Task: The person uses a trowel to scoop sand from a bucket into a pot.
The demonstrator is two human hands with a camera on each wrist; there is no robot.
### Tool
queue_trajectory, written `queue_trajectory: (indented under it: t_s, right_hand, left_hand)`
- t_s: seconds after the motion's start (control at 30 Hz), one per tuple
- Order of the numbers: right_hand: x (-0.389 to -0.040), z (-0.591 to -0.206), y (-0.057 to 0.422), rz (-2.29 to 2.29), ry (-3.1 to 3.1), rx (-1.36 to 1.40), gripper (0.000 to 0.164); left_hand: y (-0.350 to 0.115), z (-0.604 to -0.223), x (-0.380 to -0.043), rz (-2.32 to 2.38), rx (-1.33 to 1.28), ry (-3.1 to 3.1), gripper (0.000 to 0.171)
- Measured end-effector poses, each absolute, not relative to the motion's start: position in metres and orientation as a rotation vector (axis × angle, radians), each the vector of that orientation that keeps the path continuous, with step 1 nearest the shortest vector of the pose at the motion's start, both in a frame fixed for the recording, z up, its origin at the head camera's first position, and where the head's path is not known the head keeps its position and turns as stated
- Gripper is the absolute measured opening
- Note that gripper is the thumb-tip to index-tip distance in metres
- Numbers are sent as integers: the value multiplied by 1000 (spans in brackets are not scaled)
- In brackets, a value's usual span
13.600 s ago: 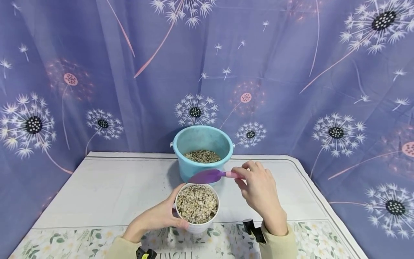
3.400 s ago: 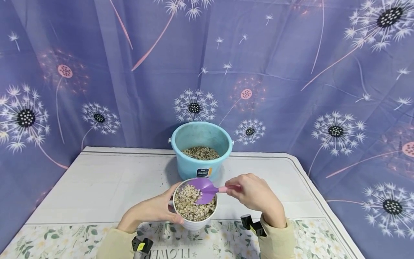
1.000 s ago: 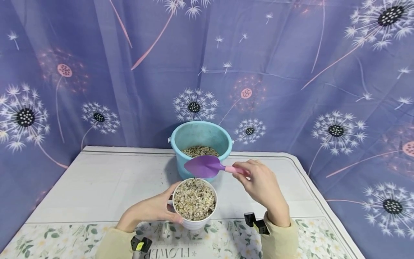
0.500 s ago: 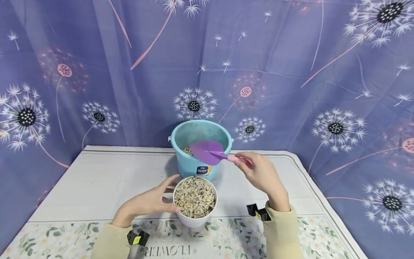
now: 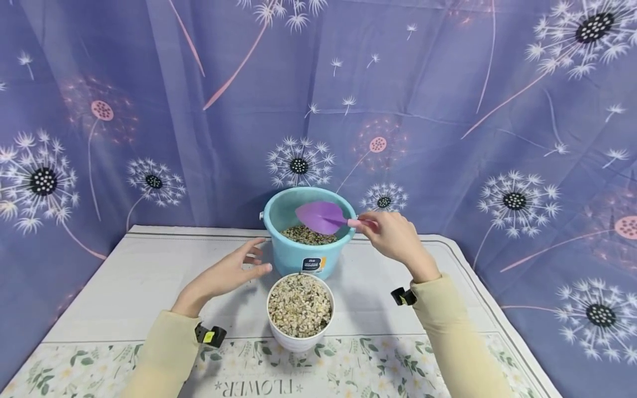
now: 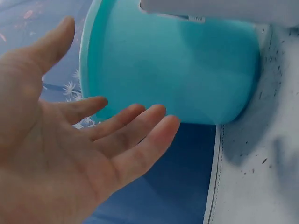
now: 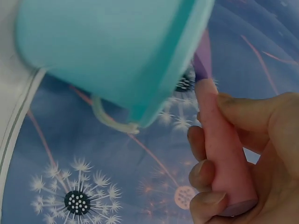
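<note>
My right hand (image 5: 395, 237) grips the pink handle (image 7: 224, 144) of a small trowel (image 5: 320, 216), whose purple blade is over the mouth of the light-blue bucket (image 5: 298, 254). Inside the bucket lies dark, speckled granular potting mix (image 5: 306, 235). My left hand (image 5: 226, 276) is off the white pot (image 5: 297, 342), its fingers spread near the bucket's left side and holding nothing. In the left wrist view that hand (image 6: 84, 130) shows an open palm beside the bucket's wall. The pot stands upright in front of the bucket, filled nearly to its rim with pale granular mix (image 5: 299, 305).
A white table cover (image 5: 164, 282) with a floral front band lies under everything. Behind the bucket hangs a blue-purple dandelion curtain (image 5: 229, 166). A few dark crumbs (image 6: 264, 161) are scattered on the cover beside the bucket. The bucket's pale handle (image 7: 110, 121) hangs down at its side.
My left hand has let go of the pot and moved up toward the bucket. My right hand has carried the trowel away from the pot to above the bucket's opening.
</note>
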State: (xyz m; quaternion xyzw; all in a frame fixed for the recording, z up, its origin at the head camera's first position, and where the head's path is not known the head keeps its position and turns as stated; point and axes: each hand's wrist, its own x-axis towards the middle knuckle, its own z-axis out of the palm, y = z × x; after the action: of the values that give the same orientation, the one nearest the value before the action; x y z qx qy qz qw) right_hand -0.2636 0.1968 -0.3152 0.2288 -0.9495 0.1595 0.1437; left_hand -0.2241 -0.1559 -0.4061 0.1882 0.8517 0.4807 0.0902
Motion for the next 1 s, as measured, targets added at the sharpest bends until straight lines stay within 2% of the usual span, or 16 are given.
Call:
queue_trajectory:
  t_s: [0.1,0.23,0.5,0.73,1.0]
  right_hand:
    - [-273,-313,196,385,-2758,669,29]
    - [-281,-309,192,302,-2786,667,29]
    - [-301,-306,177,193,-2839,732,18]
    - [-315,-308,165,118,-2918,686,26]
    - [-328,-307,155,82,-2973,659,28]
  left_hand:
    - [-157,-402,-237,1429,518,2577,77]
    - [-158,-397,-253,1488,444,2606,81]
    - [-153,-392,-280,1654,355,2592,80]
    - [-144,-391,-291,1709,288,2478,79]
    - [-128,-396,-299,1858,189,2458,64]
